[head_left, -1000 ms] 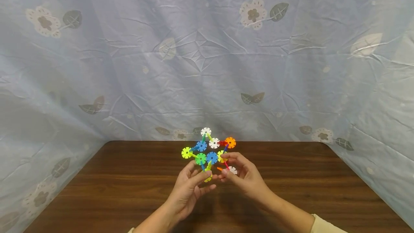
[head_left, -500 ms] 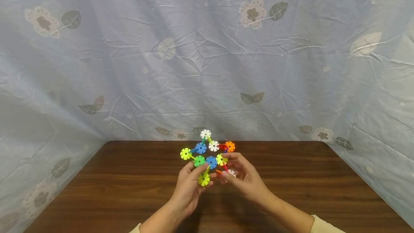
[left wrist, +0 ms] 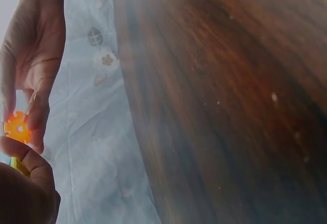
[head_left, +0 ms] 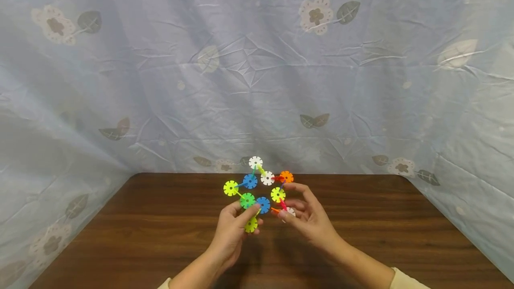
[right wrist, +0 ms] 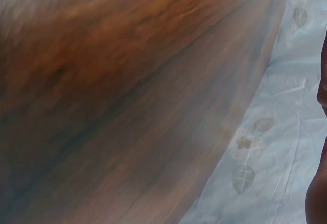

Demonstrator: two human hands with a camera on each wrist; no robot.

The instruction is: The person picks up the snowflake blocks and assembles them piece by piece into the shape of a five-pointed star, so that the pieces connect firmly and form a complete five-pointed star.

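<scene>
A star-like outline of interlocking snowflake discs [head_left: 247,200] hangs above the table between both hands. Its discs are green, blue, yellow, white, orange and red, several of them edge-on. My left hand [head_left: 230,233] grips the lower left part, thumb by the blue disc [head_left: 263,205], above the low yellow disc [head_left: 250,224]. With my right hand [head_left: 313,222] I pinch the lower right end near a white disc [head_left: 291,212] and an edge-on orange disc [head_left: 275,210]. A gap separates that orange disc from the left part. In the left wrist view an orange disc [left wrist: 18,127] shows between the fingers.
The dark wooden table [head_left: 160,217] lies beneath the hands. A pale floral cloth [head_left: 249,101] hangs behind it and along both sides. The right wrist view shows mostly table [right wrist: 127,106] and cloth, with slivers of hand at the right edge.
The left thumb has slid up from the low yellow disc towards the blue one. That yellow disc has shifted down and left, and the gap between the blue and right yellow discs has widened.
</scene>
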